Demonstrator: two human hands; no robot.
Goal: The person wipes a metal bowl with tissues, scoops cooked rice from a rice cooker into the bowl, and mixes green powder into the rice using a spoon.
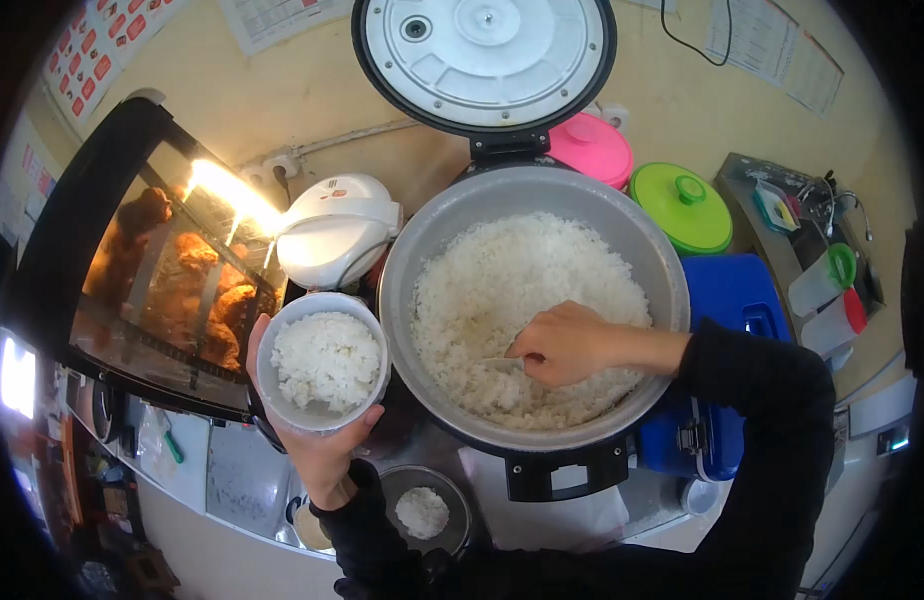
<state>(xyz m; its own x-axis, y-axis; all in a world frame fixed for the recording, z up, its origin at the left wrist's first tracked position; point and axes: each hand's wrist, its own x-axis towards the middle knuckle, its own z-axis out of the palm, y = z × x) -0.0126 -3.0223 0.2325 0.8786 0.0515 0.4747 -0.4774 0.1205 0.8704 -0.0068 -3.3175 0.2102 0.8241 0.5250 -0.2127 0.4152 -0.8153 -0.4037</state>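
Note:
My left hand (327, 455) is wrapped round a white bowl (380, 385), its thumb along the near side. White cooked rice (327, 360) is heaped inside it. Over the big metal pot of a rice cooker (672, 285), my right hand (562, 343) is closed on a pale rice scoop (500, 364). The scoop's handle is hidden in the fist, and its blade is partly sunk in the cooked rice (527, 265). Behind the pot, the cooker's lid (487, 55) stands raised.
A lit glass warmer with fried chicken (222, 300) stands left, beside a smaller white cooker (334, 230). Pink (589, 150) and green (680, 208) lidded containers and a blue cool box (732, 290) are right. A round metal pan (460, 500) with a rice mound (422, 512) sits below.

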